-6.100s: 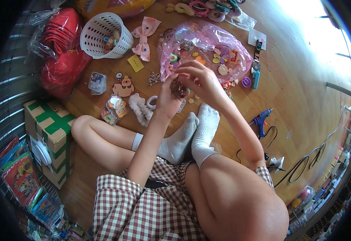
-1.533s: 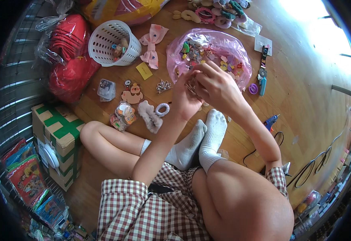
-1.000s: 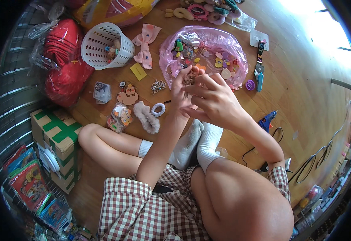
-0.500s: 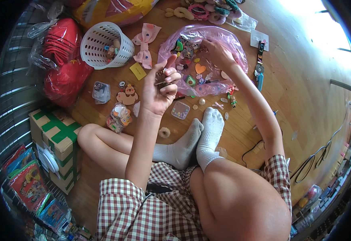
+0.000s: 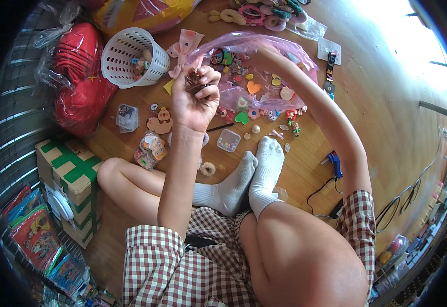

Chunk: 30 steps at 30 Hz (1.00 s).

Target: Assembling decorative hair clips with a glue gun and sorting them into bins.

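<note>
My left hand (image 5: 197, 100) is raised palm up, its fingers curled round a bunch of small dark brown pieces (image 5: 197, 82); their exact kind does not show. Its fingertips are close to the left rim of a pink plastic bag (image 5: 233, 37) lying spread on the floor. Inside the bag are many small charms, among them an orange heart (image 5: 254, 87) and a round cream piece (image 5: 287, 93). My right hand (image 5: 265, 55) reaches into the far part of the bag, its fingers blurred and partly hidden. Near the bag's front edge lies a green heart (image 5: 241, 118).
A white perforated basket (image 5: 126, 56) stands left of the pink bow (image 5: 186, 43). Closer to my feet are a clear bead box (image 5: 229, 140) and a fluffy ring (image 5: 208, 169). A blue glue gun (image 5: 334, 165) with its cord lies by my right arm. A taped carton (image 5: 72, 179) stands left.
My right hand has moved a little left inside the bag, and its elbow has swung outward, uncovering the glue gun. The bag's rim has shifted. My left hand has moved slightly left.
</note>
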Each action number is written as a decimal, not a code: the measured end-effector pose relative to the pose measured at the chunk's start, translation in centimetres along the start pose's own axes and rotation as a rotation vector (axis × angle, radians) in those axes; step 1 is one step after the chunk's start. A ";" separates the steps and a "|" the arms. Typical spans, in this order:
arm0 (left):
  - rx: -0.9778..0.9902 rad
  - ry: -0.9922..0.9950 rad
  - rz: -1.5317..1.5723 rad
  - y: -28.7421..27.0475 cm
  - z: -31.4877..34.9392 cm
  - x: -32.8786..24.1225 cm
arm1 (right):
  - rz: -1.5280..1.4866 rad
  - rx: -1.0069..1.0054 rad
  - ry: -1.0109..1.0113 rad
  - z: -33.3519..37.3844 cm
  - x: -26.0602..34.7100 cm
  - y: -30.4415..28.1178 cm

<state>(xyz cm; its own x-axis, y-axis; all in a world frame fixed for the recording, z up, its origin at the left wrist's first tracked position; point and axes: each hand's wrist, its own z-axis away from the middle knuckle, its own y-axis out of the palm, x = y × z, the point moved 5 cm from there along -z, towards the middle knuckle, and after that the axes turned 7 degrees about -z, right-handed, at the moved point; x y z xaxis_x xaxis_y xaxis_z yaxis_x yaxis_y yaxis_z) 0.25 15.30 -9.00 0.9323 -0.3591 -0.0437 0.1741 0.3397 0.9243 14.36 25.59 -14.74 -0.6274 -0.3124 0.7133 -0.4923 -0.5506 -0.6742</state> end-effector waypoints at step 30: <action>-0.057 -0.115 -0.127 0.2 -0.3 4.2 | 0.331 -0.206 -0.520 3.6 -0.5 3.9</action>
<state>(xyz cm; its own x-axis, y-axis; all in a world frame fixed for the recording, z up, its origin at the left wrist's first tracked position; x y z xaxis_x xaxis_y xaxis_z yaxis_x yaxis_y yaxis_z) 4.31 14.17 -9.13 0.8600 -0.4979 -0.1122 0.3091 0.3332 0.8908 14.92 20.85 -17.01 -0.4172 -0.8029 0.4258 -0.4612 -0.2167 -0.8604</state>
